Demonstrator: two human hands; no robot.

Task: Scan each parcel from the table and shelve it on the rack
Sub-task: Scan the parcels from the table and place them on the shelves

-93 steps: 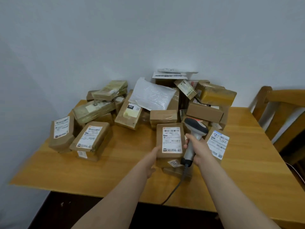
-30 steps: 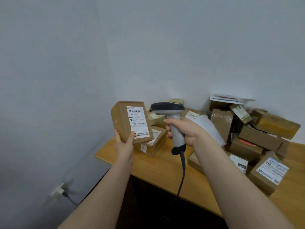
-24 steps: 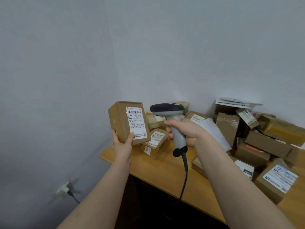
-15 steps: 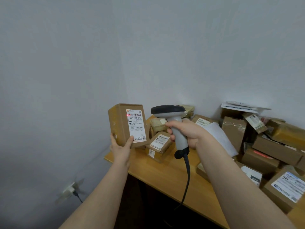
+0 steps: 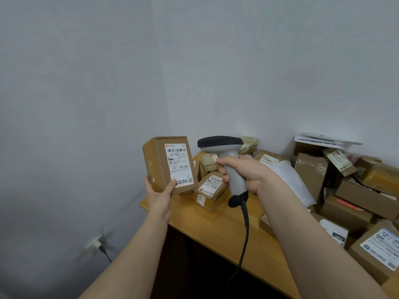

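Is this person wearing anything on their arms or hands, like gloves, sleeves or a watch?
No. The left hand and right hand are bare, with no gloves, rings or watch showing. Both forearms are uncovered down to the picture's edge; no sleeve is in view.

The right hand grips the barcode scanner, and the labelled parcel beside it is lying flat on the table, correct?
No: the head view shows the left hand holding that parcel upright off the table; the right hand does grip the barcode scanner.
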